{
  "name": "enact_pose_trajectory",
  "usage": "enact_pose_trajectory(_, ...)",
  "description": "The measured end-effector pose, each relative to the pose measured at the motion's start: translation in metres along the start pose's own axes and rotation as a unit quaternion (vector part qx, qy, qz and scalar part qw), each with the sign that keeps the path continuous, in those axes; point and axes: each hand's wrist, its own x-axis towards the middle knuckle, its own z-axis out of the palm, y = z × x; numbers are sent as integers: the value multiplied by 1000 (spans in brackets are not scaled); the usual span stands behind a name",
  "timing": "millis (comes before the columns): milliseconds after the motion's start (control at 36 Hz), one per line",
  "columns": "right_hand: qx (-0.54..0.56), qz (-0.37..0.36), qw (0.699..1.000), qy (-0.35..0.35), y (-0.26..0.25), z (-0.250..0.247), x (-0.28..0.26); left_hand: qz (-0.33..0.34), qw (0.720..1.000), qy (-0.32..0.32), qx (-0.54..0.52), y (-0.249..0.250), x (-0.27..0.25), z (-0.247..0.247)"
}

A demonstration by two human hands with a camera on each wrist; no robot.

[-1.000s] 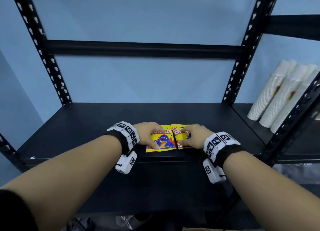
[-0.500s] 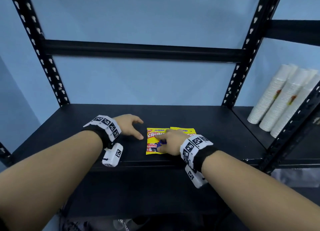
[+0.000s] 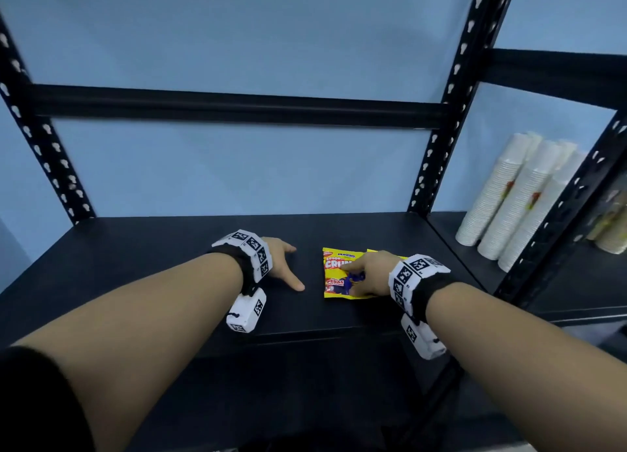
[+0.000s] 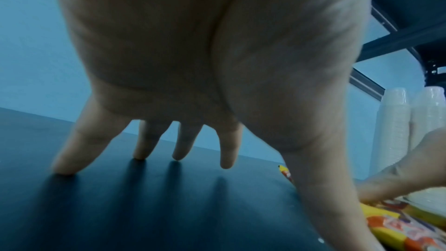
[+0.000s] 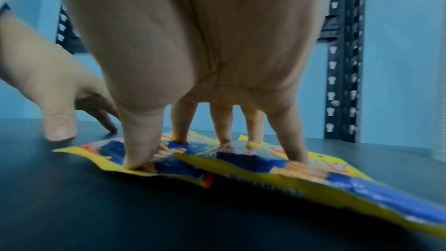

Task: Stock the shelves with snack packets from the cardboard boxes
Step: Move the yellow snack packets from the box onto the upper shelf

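Observation:
Two yellow snack packets lie flat, overlapping, on the black shelf [image 3: 169, 248]. The left packet [image 3: 334, 275] shows red and blue print; the right packet [image 3: 373, 252] is mostly hidden under my right hand [image 3: 364, 275]. In the right wrist view my straight fingertips [image 5: 135, 161] press down on the left packet [image 5: 169, 161] and the overlapping right packet [image 5: 313, 177]. My left hand [image 3: 283, 268] rests spread on the bare shelf just left of the packets, holding nothing; its fingertips [image 4: 142, 150] touch the shelf [image 4: 144, 207]. No cardboard box is in view.
Black perforated uprights [image 3: 451, 112] and a rear crossbar [image 3: 237, 107] frame the bay against a blue wall. Stacks of white paper cups [image 3: 509, 200] lean in the neighbouring bay to the right. The shelf surface stretches to the left of my left hand.
My left hand let go of the left packet and moved left onto the bare shelf. My right hand slid the packets together so they overlap, and now presses on both.

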Motion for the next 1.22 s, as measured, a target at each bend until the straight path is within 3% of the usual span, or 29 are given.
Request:
enact_pose_trajectory(306, 59, 23, 998, 12, 70, -13, 22, -26, 999, -9, 31, 24, 17, 0)
enact_pose_trajectory(750, 53, -2, 999, 11, 110, -47, 92, -65, 998, -22, 12, 22, 19, 3)
enact_pose_trajectory(1000, 78, 7, 996, 48, 135, -52, 136, -73, 997, -13, 4, 17, 24, 9)
enact_pose_trajectory(1222, 74, 15, 995, 59, 141, -58, 146, -73, 997, -9, -9, 15, 28, 12)
